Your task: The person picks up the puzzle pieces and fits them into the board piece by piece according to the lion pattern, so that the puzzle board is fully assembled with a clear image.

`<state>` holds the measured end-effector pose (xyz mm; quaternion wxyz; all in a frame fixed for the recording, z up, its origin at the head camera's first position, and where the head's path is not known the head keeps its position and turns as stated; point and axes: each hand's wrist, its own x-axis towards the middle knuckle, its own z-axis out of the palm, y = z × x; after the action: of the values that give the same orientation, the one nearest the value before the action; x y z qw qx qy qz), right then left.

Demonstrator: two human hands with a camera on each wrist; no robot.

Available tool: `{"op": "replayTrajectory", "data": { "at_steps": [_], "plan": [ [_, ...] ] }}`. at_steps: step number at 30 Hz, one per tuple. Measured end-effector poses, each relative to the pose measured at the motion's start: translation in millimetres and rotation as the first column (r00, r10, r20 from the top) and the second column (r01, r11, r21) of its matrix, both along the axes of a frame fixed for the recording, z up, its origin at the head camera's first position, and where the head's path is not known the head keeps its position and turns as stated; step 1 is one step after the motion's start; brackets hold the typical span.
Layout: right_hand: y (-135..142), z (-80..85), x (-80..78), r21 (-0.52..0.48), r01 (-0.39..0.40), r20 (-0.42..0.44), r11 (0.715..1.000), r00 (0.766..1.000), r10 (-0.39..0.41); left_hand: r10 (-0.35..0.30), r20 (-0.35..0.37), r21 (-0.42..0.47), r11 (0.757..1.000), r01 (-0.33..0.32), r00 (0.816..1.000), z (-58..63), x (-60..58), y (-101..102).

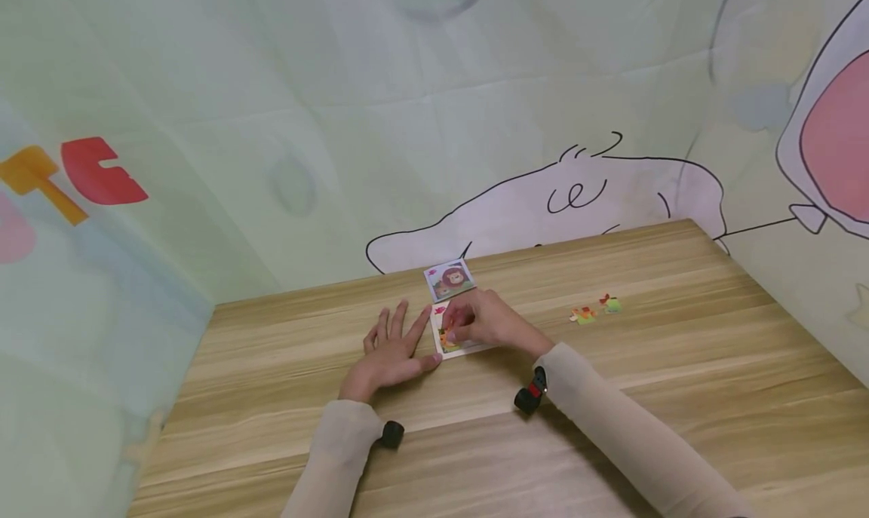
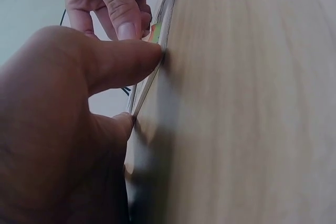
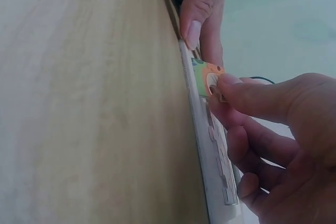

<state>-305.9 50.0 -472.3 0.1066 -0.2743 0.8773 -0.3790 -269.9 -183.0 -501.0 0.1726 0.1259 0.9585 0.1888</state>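
Observation:
A small white-bordered puzzle board [image 1: 468, 350] lies on the table between the two hands. My left hand [image 1: 390, 360] rests flat with its fingers spread, thumb and index finger touching the board's left side. Above the board, my right hand [image 1: 485, 318] pinches a puzzle piece [image 3: 202, 80] between thumb and fingertips. Green and orange print shows on that piece, which is tilted up at the board's left end in the right wrist view. Much of the board's face is hidden by the right hand in the head view.
Just behind the board lies a square lion picture [image 1: 449, 279]. Two small loose puzzle pieces, one orange-green [image 1: 582, 315] and one red-green [image 1: 611, 304], lie to the right. A printed cloth [image 1: 326, 126] hangs along the wooden table's [image 1: 271, 367] back and left edges.

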Motion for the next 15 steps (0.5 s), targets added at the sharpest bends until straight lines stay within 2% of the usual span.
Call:
{"op": "replayTrajectory", "data": {
  "at_steps": [9, 15],
  "plan": [
    [-3.0, -1.2, 2.2, 0.045, 0.006, -0.052, 0.999, 0.999, -0.004, -0.001, 0.009, 0.020, 1.000, 0.001, 1.000, 3.3, 1.7, 0.4],
    [-4.1, -5.8, 0.8, 0.101, -0.009, -0.124, 0.995, 0.992, 0.022, -0.004, -0.006, 0.019, 1.000, 0.005, 1.000, 4.0, 2.7, 0.3]
  ]
}}
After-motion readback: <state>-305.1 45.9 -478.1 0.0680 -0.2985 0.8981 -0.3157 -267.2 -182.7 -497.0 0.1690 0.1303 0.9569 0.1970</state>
